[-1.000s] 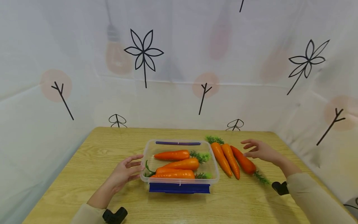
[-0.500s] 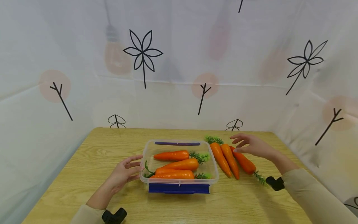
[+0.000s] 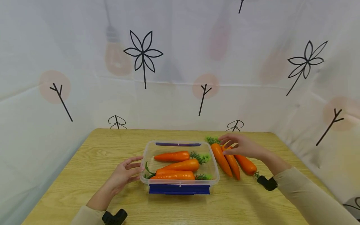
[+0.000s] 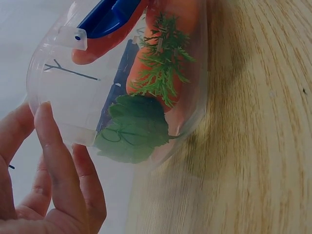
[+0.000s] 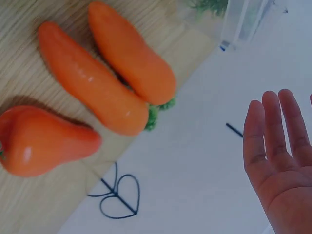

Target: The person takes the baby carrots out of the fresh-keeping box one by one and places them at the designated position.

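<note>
A clear plastic box (image 3: 180,182) with blue latches stands in the middle of the table. Inside lie several orange carrots (image 3: 180,164), some with green tops. The left hand (image 3: 125,173) rests its loosely bent fingertips against the box's left rim. In the left wrist view, a broad green leaf (image 4: 131,129) and a feathery carrot top (image 4: 163,63) show through the wall. Right of the box lie three carrots, two side by side (image 3: 220,161) and a redder one (image 3: 247,165) slanting away. Over their upper ends hovers the right hand (image 3: 243,146), fingers spread and holding nothing.
The wooden table (image 3: 112,140) ends at a white cloth backdrop (image 3: 174,106) with printed flowers and twigs. Black wrist cameras (image 3: 267,183) sit at both sleeves. A dark cable (image 3: 351,206) shows at the lower right edge.
The right hand has moved left, from above the rightmost carrot to above the tops of the two nearer the box. The left hand stays at the box rim. The carrots have not moved.
</note>
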The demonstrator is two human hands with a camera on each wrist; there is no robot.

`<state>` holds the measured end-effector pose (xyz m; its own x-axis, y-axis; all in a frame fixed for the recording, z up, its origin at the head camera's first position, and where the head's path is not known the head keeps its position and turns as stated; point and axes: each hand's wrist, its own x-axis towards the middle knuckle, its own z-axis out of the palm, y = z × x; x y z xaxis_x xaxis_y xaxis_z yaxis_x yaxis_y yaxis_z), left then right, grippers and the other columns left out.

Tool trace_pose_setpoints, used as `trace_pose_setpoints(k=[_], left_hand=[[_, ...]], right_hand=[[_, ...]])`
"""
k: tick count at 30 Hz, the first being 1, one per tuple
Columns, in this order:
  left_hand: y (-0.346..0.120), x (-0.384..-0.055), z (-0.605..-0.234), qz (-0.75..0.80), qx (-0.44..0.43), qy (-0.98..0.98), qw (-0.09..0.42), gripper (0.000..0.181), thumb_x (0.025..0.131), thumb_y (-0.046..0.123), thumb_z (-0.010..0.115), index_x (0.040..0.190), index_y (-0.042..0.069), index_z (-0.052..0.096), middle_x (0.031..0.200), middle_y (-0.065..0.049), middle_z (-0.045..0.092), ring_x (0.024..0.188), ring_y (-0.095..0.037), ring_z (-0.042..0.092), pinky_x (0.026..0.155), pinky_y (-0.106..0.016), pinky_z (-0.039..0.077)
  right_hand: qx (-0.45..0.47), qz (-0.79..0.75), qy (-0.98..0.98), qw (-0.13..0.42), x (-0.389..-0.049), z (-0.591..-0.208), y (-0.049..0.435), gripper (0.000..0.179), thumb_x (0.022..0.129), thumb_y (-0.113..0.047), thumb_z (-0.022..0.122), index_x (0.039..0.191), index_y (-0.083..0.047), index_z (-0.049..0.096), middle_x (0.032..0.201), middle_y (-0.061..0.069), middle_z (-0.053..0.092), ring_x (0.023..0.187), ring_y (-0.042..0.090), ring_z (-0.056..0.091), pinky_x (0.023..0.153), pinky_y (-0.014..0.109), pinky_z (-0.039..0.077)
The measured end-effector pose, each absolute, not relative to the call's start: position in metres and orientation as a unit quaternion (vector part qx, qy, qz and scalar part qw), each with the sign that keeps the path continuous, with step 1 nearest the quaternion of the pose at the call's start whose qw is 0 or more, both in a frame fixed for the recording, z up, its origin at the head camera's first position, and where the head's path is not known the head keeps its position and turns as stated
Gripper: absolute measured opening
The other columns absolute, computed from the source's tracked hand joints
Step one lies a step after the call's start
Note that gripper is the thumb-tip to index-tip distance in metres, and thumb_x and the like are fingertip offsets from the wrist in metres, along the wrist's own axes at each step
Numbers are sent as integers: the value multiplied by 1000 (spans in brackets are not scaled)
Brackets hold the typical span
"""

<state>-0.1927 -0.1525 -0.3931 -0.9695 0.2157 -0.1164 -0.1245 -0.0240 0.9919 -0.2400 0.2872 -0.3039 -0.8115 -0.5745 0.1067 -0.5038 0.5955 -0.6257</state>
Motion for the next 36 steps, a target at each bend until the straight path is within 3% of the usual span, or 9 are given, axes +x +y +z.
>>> trace_pose_setpoints(k=[5, 21, 36], left_hand=[[-152, -193, -393, 716, 33, 688, 118, 59, 86, 13, 68, 137, 1, 40, 128, -21, 45, 98, -26, 59, 76, -31, 53], [-153, -194, -394, 713, 36, 690, 119, 60, 86, 15, 68, 137, 2, 40, 130, -22, 43, 101, -27, 58, 78, -32, 52], [-153, -195, -397, 711, 32, 691, 123, 62, 85, 17, 70, 137, 2, 41, 130, -22, 43, 100, -26, 58, 79, -32, 52]], right_hand=[[-321, -335, 884, 64, -237, -302, 274, 43, 86, -18, 69, 125, -6, 54, 114, 11, 59, 99, 30, 57, 81, 33, 50], [-382, -344, 850, 113, -227, -298, 233, 46, 85, -14, 69, 127, -7, 53, 116, 9, 58, 101, 29, 56, 82, 33, 51], [-403, -345, 833, 158, -222, -305, 200, 46, 85, -20, 70, 125, -8, 54, 117, 7, 55, 101, 24, 53, 81, 30, 50]])
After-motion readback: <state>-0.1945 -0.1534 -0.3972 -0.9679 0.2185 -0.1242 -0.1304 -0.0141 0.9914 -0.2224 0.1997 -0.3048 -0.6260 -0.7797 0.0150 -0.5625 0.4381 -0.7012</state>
